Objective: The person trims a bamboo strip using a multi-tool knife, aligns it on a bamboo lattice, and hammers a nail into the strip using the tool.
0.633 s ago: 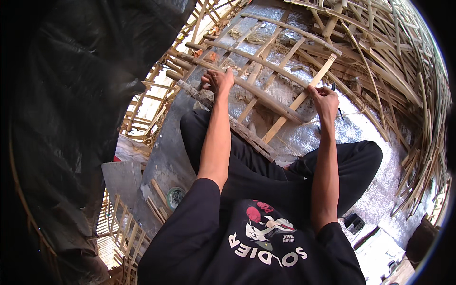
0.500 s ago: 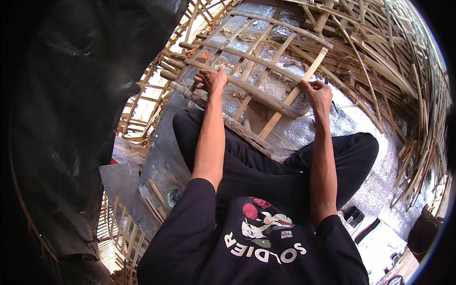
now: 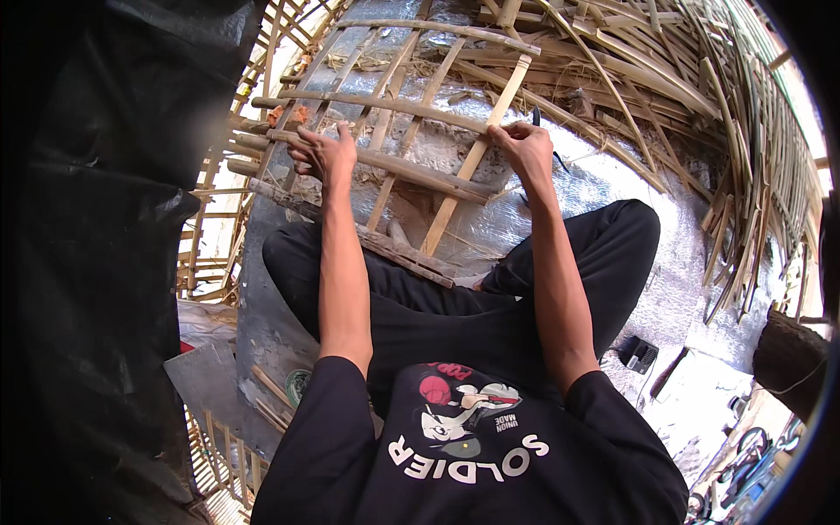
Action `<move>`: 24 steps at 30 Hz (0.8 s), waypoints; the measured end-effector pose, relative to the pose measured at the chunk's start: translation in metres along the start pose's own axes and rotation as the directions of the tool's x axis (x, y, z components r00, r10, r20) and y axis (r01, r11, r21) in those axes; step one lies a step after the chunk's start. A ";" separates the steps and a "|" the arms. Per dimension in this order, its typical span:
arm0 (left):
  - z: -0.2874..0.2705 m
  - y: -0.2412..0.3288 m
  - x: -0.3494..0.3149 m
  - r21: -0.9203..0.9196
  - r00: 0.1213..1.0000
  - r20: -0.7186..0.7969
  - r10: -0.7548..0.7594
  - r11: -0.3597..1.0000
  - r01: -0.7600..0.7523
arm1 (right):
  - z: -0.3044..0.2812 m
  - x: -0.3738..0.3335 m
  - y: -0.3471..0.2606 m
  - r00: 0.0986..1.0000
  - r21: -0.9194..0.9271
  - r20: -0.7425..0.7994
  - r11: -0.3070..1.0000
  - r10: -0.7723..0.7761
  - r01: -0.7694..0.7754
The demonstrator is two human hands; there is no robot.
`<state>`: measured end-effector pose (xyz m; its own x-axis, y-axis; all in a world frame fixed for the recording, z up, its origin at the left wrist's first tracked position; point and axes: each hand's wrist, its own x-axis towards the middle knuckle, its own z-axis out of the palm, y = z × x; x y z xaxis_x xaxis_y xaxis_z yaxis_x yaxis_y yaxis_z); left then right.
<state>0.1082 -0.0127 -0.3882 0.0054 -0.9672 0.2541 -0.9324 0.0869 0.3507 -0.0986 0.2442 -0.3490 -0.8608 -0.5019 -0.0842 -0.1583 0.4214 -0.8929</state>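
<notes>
In front of my crossed legs lies a lattice of bamboo strips and round sticks [image 3: 376, 96]. My left hand [image 3: 325, 157] is over its left part, beside a thick round stick [image 3: 429, 178]; the thumb is raised and the fingers are apart, half bent. My right hand [image 3: 528, 150] pinches the lattice where a curved bamboo strip [image 3: 437, 114] meets a pale flat bamboo crosspiece [image 3: 464, 171]. A thin black object [image 3: 536, 115] shows just behind the right hand; whether the hand holds it I cannot tell.
Bamboo strips [image 3: 735, 131] are heaped at the far right. A black sheet [image 3: 105, 219] hangs along the left. By my right knee lies a small black box-shaped thing [image 3: 639, 353] on silvery sheeting [image 3: 674, 302]. A round green container [image 3: 297, 385] sits near my left elbow.
My left hand has loosened from the round stick, its thumb now lifted away. My right hand keeps its pinch on the lattice. The whole view has shifted, so the scene sits further left.
</notes>
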 end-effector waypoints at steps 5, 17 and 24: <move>-0.024 0.062 -0.048 -0.291 0.800 0.019 0.600 0.768 -0.570 | 0.000 -0.001 -0.001 1.000 -0.014 0.001 1.000 0.001 -0.001; -0.014 0.015 -0.027 -0.060 0.938 0.171 0.302 0.953 -0.296 | 0.000 -0.002 -0.005 1.000 -0.008 -0.002 1.000 -0.007 0.007; -0.016 0.003 -0.022 -0.109 0.931 0.212 0.296 0.954 -0.279 | 0.001 0.000 -0.002 0.998 -0.052 -0.014 0.997 -0.054 0.053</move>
<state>0.1114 0.0127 -0.3780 -0.3479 -0.9255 0.1496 -0.8519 0.3786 0.3617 -0.0981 0.2429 -0.3480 -0.8579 -0.5129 -0.0295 -0.2288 0.4329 -0.8719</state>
